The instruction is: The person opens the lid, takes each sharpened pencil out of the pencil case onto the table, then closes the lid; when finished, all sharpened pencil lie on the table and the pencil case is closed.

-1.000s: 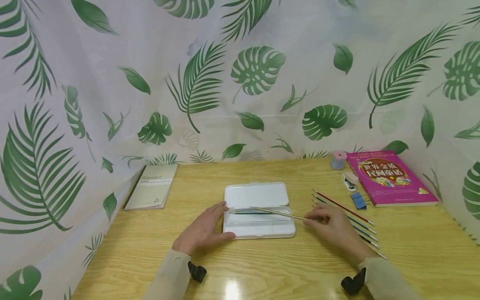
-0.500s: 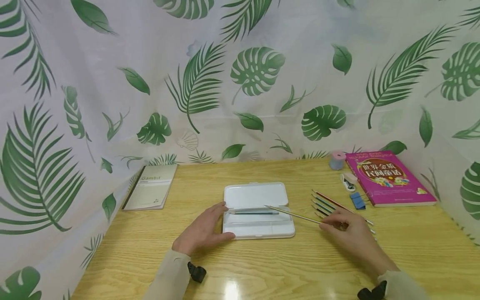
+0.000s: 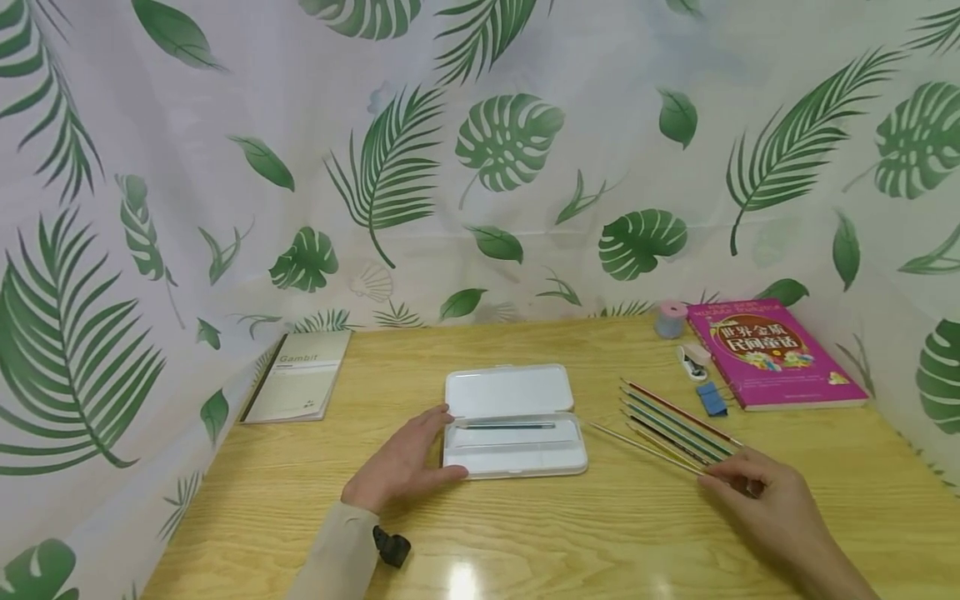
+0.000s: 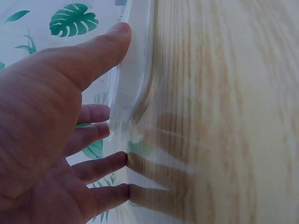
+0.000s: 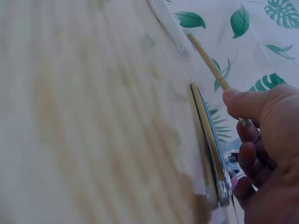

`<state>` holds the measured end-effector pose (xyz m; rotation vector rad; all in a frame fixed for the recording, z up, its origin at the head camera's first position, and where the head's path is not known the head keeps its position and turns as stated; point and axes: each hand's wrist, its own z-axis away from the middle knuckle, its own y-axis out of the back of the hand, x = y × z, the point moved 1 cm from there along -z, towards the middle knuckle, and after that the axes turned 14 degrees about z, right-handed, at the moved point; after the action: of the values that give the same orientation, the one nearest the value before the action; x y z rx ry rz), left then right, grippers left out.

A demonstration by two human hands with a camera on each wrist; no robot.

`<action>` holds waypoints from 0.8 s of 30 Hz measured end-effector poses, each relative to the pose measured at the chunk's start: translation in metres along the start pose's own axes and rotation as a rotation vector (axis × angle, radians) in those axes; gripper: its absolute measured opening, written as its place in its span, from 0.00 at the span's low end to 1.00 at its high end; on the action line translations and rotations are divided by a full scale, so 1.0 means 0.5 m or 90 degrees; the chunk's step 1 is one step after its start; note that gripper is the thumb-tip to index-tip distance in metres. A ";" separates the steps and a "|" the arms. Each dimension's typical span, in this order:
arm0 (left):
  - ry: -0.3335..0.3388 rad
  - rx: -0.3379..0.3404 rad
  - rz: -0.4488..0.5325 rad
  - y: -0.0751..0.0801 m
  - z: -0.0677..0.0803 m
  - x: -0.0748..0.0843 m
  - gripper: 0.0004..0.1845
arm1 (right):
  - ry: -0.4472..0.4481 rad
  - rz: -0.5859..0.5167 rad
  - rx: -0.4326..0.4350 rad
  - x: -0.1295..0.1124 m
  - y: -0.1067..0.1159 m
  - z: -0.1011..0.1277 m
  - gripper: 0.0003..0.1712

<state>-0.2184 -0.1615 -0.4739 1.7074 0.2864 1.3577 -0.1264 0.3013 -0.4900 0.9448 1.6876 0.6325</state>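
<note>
**Pencil drawn back to the row beside the case**

Pulled away from the open case over the last second, the right hand (image 3: 757, 492) now sits near the front right of the table (image 3: 525, 533), thumb and fingers pinching the yellow pencil (image 3: 645, 447) at its near end. Its tip, which lay across the case a second ago, points toward the case but stops short of it, just beside the row of loose pencils (image 3: 675, 425). The wrist view shows the thumb pressed on the shaft, the other fingers curled under.

To my eye the pencil is low and nearly level; keeping the pinch light and the shaft parallel to the row would let it settle without knocking its neighbours.

The left hand (image 3: 401, 467) has not shifted: fingers straight and relaxed, thumb along the front left edge of the pencil case (image 3: 513, 454), steadying it.

The case lies open, lid (image 3: 510, 390) folded flat behind the tray. 1 dark blue-green pencil (image 3: 506, 426) lies lengthwise at the back of the tray; otherwise I see nothing in it.

Further back, a notebook (image 3: 300, 375) lies at the left, and a pink book (image 3: 772, 354) at the right with a blue clip (image 3: 712, 400) beside it.
</note>
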 end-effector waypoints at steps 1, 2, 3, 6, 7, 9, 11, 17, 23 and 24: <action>0.000 0.000 0.001 0.001 0.001 0.001 0.45 | -0.004 0.005 0.002 0.005 0.002 0.005 0.02; 0.000 0.001 0.002 0.002 0.001 0.001 0.45 | -0.005 0.007 0.006 0.009 0.004 0.009 0.02; 0.001 0.001 0.001 0.002 0.001 0.002 0.45 | -0.009 0.007 0.005 0.014 0.006 0.014 0.03; 0.003 0.002 0.001 0.004 0.002 0.003 0.44 | -0.015 0.017 0.013 0.026 0.015 0.026 0.03; 0.003 0.002 0.002 0.004 0.002 0.004 0.44 | -0.016 0.022 0.019 0.030 0.018 0.030 0.03; 0.002 0.001 0.002 0.003 0.001 0.003 0.44 | -0.023 0.032 0.020 0.039 0.026 0.036 0.03; 0.003 0.001 0.002 0.003 0.001 0.003 0.44 | -0.032 0.048 0.016 0.045 0.031 0.041 0.03; 0.005 0.003 -0.003 -0.001 -0.001 -0.001 0.45 | -0.062 0.063 -0.025 0.056 0.033 0.051 0.06; 0.010 -0.002 0.006 -0.003 -0.002 0.002 0.45 | -0.082 0.079 -0.047 0.058 0.035 0.053 0.08; 0.010 -0.003 0.006 -0.003 -0.003 0.003 0.45 | -0.076 0.079 -0.044 0.058 0.036 0.053 0.08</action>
<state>-0.2185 -0.1589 -0.4743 1.6962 0.2843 1.3781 -0.1001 0.3342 -0.4997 1.0230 1.5014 0.6979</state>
